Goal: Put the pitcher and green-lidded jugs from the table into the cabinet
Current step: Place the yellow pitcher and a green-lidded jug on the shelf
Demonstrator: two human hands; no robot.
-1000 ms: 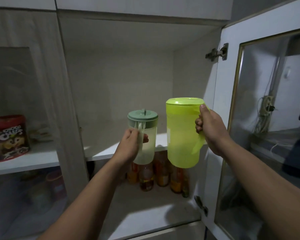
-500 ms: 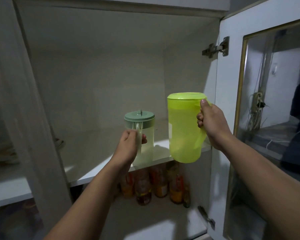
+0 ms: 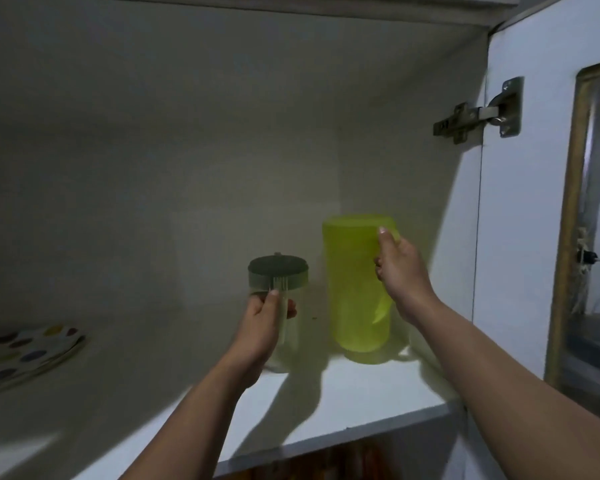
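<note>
From the head camera, the left hand [image 3: 262,325] is closing around the pale handle of a small clear-walled jug [image 3: 278,299] with a round, dull green lid, which is standing on the smooth white cabinet shelf [image 3: 343,403]. Just beside it, the right hand [image 3: 400,271] is wrapping the handle of a tall, translucent lime plastic pitcher [image 3: 354,289], upright on the same shelf. Their contents are not showing. A dotted plate [image 3: 25,351] is lying far left.
</note>
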